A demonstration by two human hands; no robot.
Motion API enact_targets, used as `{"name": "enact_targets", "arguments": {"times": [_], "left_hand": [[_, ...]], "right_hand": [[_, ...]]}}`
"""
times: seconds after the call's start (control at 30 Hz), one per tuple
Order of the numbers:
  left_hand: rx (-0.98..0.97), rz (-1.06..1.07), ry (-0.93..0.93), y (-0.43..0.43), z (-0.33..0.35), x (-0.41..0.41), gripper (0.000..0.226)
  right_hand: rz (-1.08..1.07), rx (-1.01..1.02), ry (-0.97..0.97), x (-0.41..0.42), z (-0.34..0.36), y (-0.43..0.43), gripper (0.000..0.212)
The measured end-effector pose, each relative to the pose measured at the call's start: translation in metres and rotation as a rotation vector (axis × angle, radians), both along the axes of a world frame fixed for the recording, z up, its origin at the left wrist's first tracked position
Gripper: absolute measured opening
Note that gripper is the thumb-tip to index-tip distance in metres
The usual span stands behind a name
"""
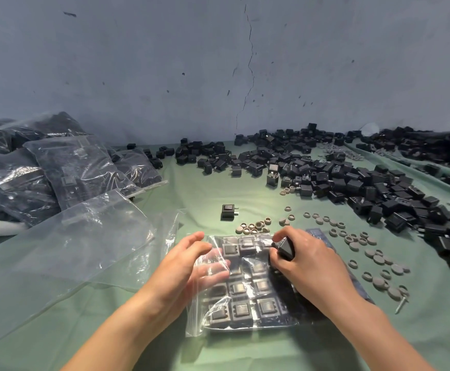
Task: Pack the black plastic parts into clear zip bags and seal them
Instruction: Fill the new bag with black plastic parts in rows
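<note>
A clear zip bag (241, 321) lies flat on the green table in front of me, filled with rows of black plastic parts. My left hand (191, 266) has its fingers slipped inside the bag's left side, straight and spread under the plastic. My right hand (304, 259) grips one black plastic part (286, 249) at the bag's upper right corner. A single black part (228, 211) stands alone just beyond the bag.
A big heap of loose black parts (352, 178) covers the right and back. Grey rings and caps (352, 239) are scattered right of the bag. Empty clear bags (66, 247) lie at left, packed bags (66, 167) behind them. A cracked wall stands behind the table.
</note>
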State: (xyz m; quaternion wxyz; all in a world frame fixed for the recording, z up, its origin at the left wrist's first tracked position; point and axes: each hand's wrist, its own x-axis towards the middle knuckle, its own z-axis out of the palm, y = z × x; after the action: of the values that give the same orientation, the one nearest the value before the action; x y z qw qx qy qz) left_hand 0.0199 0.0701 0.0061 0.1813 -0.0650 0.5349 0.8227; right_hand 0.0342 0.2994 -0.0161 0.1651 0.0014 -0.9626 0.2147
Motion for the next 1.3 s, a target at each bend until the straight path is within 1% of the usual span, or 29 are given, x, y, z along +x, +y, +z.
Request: {"name": "enact_targets", "arguments": {"times": [0.13, 0.33, 0.43, 0.53, 0.63, 0.7, 0.77, 0.87, 0.93, 0.97, 1.03, 1.07, 1.1, 1.17, 1.23, 1.3], "left_hand": [[0.054, -0.035, 0.01, 0.001, -0.002, -0.003, 0.04], [0.017, -0.093, 0.045, -0.005, -0.014, -0.008, 0.054], [0.016, -0.115, 0.066, -0.004, -0.016, -0.009, 0.056], [0.084, -0.174, 0.058, -0.002, -0.015, -0.007, 0.062], [0.097, -0.196, 0.039, -0.002, -0.011, -0.006, 0.067], [0.096, -0.182, 0.019, -0.002, -0.011, -0.007, 0.063], [0.058, -0.145, 0.004, 0.0, -0.01, -0.006, 0.054], [-0.053, -0.02, 0.012, 0.0, -0.004, -0.005, 0.041], [-0.246, 0.057, 0.094, -0.004, 0.001, -0.004, 0.038], [-0.421, 0.112, 0.188, -0.008, 0.001, -0.003, 0.036], [-0.873, 0.263, 0.479, -0.019, 0.0, 0.002, 0.035], [-1.026, 0.314, 0.633, -0.022, 0.001, 0.007, 0.036], [-1.081, 0.321, 0.755, -0.023, 0.002, 0.013, 0.035], [-1.026, 0.243, 0.875, -0.019, 0.0, 0.024, 0.034], [-0.942, 0.139, 0.894, -0.011, -0.004, 0.032, 0.039], [-0.899, 0.059, 0.895, -0.003, -0.008, 0.034, 0.039]], "right_hand": [[-0.001, 0.001, 0.001, -0.001, -0.001, 0.001, 0.018], [0.003, -0.002, 0.008, -0.001, -0.001, 0.002, 0.017], [0.014, 0.002, 0.006, -0.001, 0.001, 0.003, 0.02], [0.031, 0.007, 0.003, -0.001, 0.001, 0.002, 0.021], [0.049, 0.011, 0.006, 0.0, 0.001, 0.0, 0.021], [0.059, 0.016, 0.015, 0.001, 0.001, -0.001, 0.021], [0.064, 0.009, 0.02, 0.001, 0.001, -0.001, 0.023], [0.078, -0.038, 0.04, 0.001, 0.002, -0.001, 0.037], [0.097, -0.09, 0.054, 0.001, 0.004, -0.001, 0.054], [0.112, -0.11, 0.06, 0.001, 0.005, -0.003, 0.061], [0.154, -0.129, 0.083, 0.004, 0.006, -0.008, 0.067], [0.191, -0.138, 0.087, 0.005, 0.006, -0.012, 0.067], [0.233, -0.15, 0.077, 0.007, 0.005, -0.017, 0.07], [0.333, -0.122, 0.066, 0.012, 0.004, -0.03, 0.074], [0.416, -0.021, 0.14, 0.015, 0.003, -0.043, 0.073], [0.444, 0.07, 0.272, 0.018, 0.0, -0.053, 0.08]]}}
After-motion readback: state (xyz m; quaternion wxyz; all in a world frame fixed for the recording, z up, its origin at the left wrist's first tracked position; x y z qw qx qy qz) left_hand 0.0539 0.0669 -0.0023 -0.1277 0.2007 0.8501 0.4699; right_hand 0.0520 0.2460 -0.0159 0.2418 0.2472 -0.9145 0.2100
